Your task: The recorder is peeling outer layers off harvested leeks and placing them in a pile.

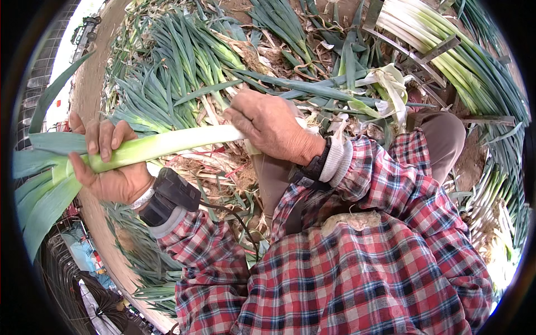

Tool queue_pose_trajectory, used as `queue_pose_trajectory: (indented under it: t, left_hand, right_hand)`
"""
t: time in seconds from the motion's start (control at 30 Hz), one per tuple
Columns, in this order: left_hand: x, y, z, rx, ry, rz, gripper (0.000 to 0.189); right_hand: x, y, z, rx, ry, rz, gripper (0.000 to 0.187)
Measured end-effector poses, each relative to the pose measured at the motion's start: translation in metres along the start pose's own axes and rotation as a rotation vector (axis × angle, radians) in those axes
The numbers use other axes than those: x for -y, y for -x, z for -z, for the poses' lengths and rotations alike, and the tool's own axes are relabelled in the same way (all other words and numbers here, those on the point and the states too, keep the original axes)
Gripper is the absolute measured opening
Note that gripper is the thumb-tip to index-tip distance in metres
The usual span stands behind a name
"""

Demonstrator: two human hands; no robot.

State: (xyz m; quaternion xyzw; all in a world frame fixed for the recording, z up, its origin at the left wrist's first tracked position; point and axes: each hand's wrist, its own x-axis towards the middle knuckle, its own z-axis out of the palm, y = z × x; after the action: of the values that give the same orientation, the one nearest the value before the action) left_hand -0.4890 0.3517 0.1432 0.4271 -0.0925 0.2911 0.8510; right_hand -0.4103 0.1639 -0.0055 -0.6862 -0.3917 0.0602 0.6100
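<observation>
A long green onion (184,144) lies across in front of me, its white shank to the right and its broad green leaves fanned out to the left. My left hand (111,161) is wrapped around it where the shank turns into leaves. At the white end, my right hand (266,125) has its fingers curled over the stalk, hiding the root tip. Pale peeled skins (391,90) hang beside my right knee. Beneath the held stalk are dry roots and loose skins (243,178) with bits of red tie.
Heaped untrimmed green onions (184,71) cover the ground ahead. A metal rack (439,48) at upper right cradles cleaned green onions (465,75). More stalks (490,197) lie at right. A dirt path (90,83) runs along the left, with a vehicle (86,31) beyond.
</observation>
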Motion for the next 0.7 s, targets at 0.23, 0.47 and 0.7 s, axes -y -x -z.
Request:
queue_pose_trajectory:
  t: [0.23,0.47,0.7]
  left_hand:
    - [-0.013,0.008,0.039,-0.271,-0.097,-0.028,0.030]
    - [-0.016,0.010,0.047,-0.328,-0.117,-0.050,0.023]
    - [-0.006,0.007,0.032,-0.362,-0.137,-0.049,0.018]
  right_hand:
    - [-0.059,0.031,0.082,-0.230,-0.893,-0.619,0.032]
    - [-0.078,0.090,0.112,0.048,0.666,-0.222,0.035]
    - [-0.016,0.035,0.033,-0.033,0.338,0.131,0.017]
